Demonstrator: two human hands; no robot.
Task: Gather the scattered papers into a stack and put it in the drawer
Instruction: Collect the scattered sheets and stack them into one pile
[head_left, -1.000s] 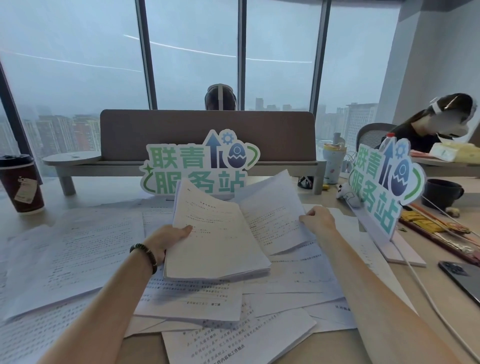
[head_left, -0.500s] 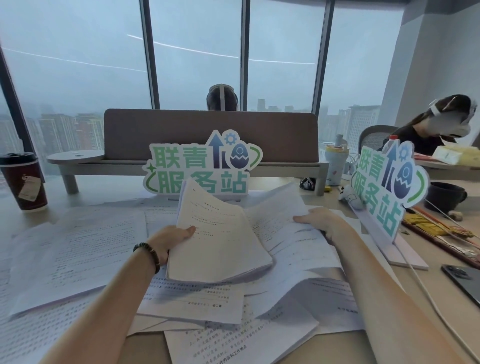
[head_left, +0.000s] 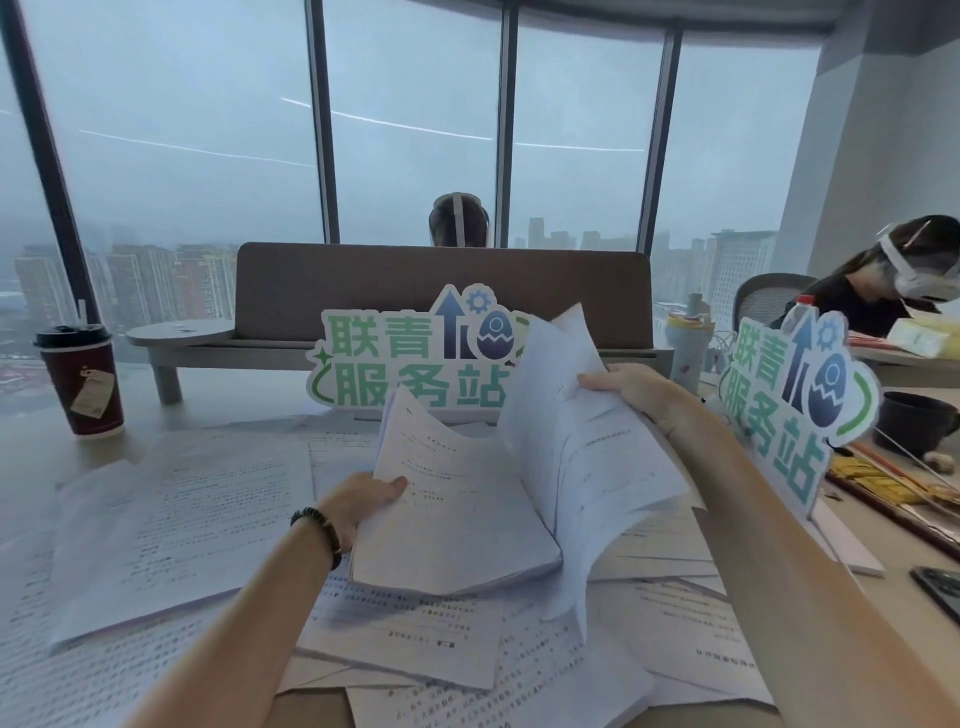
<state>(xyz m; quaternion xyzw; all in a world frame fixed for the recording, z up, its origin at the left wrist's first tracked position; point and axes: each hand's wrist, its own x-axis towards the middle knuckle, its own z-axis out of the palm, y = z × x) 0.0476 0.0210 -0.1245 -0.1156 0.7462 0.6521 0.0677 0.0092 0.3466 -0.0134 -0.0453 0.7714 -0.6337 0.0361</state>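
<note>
White papers (head_left: 457, 519) with black print; dark red cup (head_left: 83, 384).

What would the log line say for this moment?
left hand: holds stack | right hand: lifts sheets | loose papers: still on desk

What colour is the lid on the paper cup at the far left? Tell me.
Black, on a dark red paper cup, seen in the head view.

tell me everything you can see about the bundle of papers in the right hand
The bundle of papers is a loose sheaf of white printed sheets, too small to read. The right hand grips its upper edge, thumb in front, and holds it raised and tilted. The sheets curl and fan apart, the lower corners hanging down over the scattered papers on the desk. Its left edge overlaps the stack held by the left hand.
</note>
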